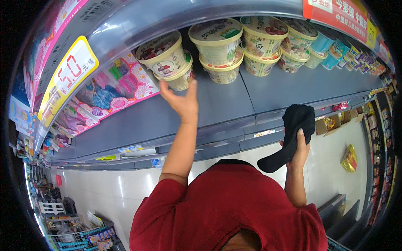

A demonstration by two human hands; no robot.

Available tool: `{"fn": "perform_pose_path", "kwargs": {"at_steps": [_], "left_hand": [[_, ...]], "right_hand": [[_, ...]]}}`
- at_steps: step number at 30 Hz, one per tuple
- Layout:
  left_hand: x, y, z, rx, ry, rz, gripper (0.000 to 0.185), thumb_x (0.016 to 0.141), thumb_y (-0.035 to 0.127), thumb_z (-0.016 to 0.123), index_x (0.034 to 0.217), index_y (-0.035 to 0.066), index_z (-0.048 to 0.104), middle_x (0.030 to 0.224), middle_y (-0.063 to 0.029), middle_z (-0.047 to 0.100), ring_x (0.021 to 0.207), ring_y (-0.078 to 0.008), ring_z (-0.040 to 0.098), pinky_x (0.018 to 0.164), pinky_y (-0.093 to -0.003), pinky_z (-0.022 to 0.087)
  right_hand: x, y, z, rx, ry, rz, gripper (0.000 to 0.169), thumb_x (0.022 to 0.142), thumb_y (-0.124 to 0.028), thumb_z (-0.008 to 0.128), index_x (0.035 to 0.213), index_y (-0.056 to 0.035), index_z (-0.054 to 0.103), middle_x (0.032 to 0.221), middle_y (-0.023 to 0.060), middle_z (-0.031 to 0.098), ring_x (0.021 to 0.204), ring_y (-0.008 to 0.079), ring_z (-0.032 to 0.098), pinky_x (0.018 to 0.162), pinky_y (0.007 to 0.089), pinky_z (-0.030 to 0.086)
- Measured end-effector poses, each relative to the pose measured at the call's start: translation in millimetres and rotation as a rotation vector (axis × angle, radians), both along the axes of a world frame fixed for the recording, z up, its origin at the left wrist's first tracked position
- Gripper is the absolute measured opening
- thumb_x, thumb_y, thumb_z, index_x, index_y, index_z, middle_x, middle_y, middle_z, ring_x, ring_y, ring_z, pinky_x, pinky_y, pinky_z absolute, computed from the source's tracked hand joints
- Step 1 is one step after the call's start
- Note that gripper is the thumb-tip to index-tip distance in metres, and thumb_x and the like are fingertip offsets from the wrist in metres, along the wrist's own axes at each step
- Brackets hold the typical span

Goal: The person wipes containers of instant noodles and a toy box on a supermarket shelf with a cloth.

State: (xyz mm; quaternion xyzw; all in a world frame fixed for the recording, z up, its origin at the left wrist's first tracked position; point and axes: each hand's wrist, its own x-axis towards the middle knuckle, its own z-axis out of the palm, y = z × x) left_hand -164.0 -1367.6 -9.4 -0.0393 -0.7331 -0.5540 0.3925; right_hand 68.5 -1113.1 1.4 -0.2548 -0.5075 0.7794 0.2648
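My left hand reaches to the grey metal shelf, thumb and fingers spread. Its fingertips are just in front of a lower instant noodle tub; whether they touch it I cannot tell. Another noodle tub with a cream rim sits on top, slightly tilted. To the right, a similar pair has an upper tub and a lower tub. Away from the shelf's front edge, my right hand grips a black cloth, sock-like in shape, which hangs down to the left.
Boxed dolls in pink packaging stand left of the tubs. More stacked tubs and blue cups line the shelf rightward. An upper shelf edge with a price tag curves overhead. A gold package lies on the floor at right.
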Motion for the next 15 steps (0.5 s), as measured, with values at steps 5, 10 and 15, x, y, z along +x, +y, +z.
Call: {"fn": "perform_pose_path", "kwargs": {"at_steps": [5, 10, 15], "left_hand": [[-49, -32, 9, 0.108, -0.080, -0.060, 0.108, 0.061, 0.024, 0.084, 0.141, -0.004, 0.018, 0.142, -0.0262, 0.025, 0.133, -0.0379, 0.024, 0.111, -0.0441, 0.022], [-51, -27, 17, -0.064, -0.163, 0.109, 0.117, 0.056, 0.025, 0.086, 0.142, -0.004, 0.012, 0.142, -0.0267, 0.024, 0.133, -0.0391, 0.024, 0.111, -0.0439, 0.022], [-66, -31, 4, 0.042, -0.145, 0.028, 0.118, 0.055, 0.026, 0.086, 0.142, -0.004, 0.013, 0.141, -0.0268, 0.028, 0.132, -0.0388, 0.027, 0.110, -0.0427, 0.025]], "right_hand": [[-5, -10, 0, -0.009, 0.007, 0.030, 0.051, 0.089, -0.034, 0.059, 0.122, 0.0040, 0.049, 0.104, 0.0179, 0.063, 0.087, 0.0223, 0.065, 0.057, 0.0318, 0.057], [-12, -24, 8, 0.001, 0.004, 0.033, 0.047, 0.089, -0.032, 0.059, 0.115, 0.0064, 0.050, 0.092, 0.0160, 0.061, 0.072, 0.0213, 0.062, 0.054, 0.0322, 0.055], [-10, -30, 10, -0.002, 0.005, 0.008, 0.045, 0.089, -0.031, 0.061, 0.110, 0.0076, 0.052, 0.085, 0.0147, 0.060, 0.064, 0.0209, 0.061, 0.053, 0.0325, 0.053]]}}
